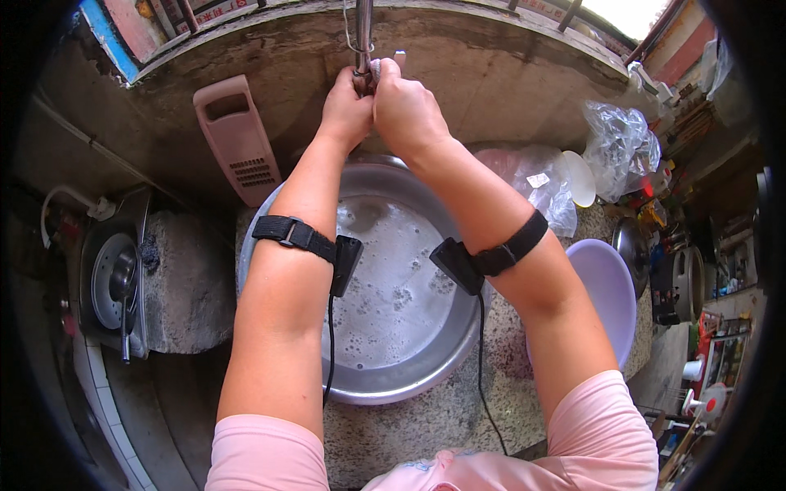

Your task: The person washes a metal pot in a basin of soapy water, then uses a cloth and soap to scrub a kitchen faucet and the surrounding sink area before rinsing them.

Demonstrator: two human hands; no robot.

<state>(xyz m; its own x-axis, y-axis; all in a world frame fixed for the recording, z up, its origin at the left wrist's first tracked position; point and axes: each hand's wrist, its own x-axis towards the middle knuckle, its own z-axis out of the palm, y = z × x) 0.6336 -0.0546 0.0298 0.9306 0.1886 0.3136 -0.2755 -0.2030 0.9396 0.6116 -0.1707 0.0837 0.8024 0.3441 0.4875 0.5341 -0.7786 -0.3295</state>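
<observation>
Both of my arms reach forward over a wide metal basin (411, 393) of cloudy, sudsy water (393, 294). At the wall, my left hand (345, 109) grips the lower part of an upright metal water pipe (364, 37). Close against it, my right hand (410, 113) is closed around a small, pale textured cloth or scrubber (376, 69), pressed to the pipe fitting. Most of the cloth and the fitting is hidden by my fingers. A shiny tap lever (400, 58) sticks up just behind the right hand.
A pink plastic grater-like board (236, 141) leans on the wall at left. Beyond a stone block (184, 282), a ladle (124, 276) lies in a pan. Right of the basin are a lilac plastic bowl (605, 288) and clear plastic bags (620, 144). Cables hang from both forearm straps (295, 233).
</observation>
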